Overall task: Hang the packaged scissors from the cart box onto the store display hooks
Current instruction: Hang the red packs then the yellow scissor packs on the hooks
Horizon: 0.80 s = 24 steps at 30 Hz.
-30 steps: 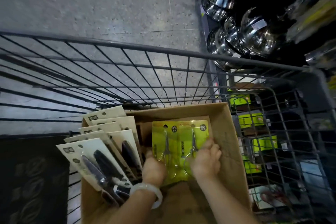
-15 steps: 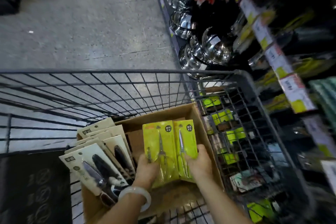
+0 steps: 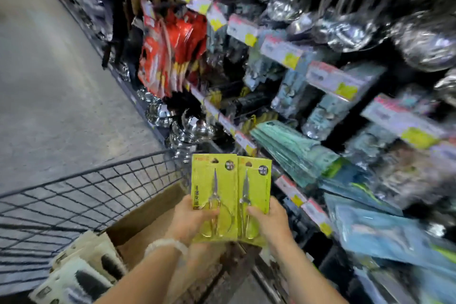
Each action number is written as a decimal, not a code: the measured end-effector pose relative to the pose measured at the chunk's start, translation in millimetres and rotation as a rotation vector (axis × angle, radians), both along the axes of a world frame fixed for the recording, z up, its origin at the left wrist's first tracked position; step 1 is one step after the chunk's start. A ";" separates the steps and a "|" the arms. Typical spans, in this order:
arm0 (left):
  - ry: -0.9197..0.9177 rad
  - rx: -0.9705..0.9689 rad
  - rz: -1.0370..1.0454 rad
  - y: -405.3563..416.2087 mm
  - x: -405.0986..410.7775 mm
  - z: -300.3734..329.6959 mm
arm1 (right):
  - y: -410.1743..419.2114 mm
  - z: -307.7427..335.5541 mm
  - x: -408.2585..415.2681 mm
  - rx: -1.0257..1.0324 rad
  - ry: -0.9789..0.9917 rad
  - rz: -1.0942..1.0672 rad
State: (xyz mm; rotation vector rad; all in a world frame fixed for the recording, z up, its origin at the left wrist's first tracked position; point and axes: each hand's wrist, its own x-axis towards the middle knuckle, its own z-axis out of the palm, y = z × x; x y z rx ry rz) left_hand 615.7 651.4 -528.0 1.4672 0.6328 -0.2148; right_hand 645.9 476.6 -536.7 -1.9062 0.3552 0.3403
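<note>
Standing upright between both hands, the two yellow scissor packs (image 3: 230,195) sit side by side above the cardboard box (image 3: 148,224) in the cart (image 3: 81,195), long axis running up and away from the person, hang holes at the top edge. Each card shows a slim pair of metal scissors, blades pointing up, loops down by the fingers. The left hand (image 3: 191,219) pinches the lower left corner with its thumb across the front; the right hand (image 3: 267,222) grips the lower right corner the same way. The display hooks (image 3: 249,119) lie ahead and to the right, among blurred teal packets (image 3: 296,153), so the right hand looks nearer to them. Pale carded packs (image 3: 84,269) remain in the box at lower left
</note>
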 end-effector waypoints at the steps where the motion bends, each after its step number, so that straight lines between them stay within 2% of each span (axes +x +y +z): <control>1: -0.028 -0.001 -0.046 -16.9 -5.9 11.0 | -20.4 8.9 -10.7 0.019 -0.008 -0.026; 7: -0.098 0.031 -0.391 -148.0 -76.8 36.8 | -175.9 51.0 -137.1 0.085 -0.037 -0.226; 14: -0.286 -0.026 -0.748 -365.5 -209.0 87.0 | -352.1 108.4 -348.6 0.074 -0.159 -0.659; 19: -0.260 -0.087 -1.058 -478.9 -289.7 108.5 | -438.2 140.3 -468.0 0.098 -0.236 -0.937; 24: -0.268 -0.114 -1.237 -564.8 -353.8 113.4 | -495.8 138.8 -553.1 0.075 -0.292 -1.129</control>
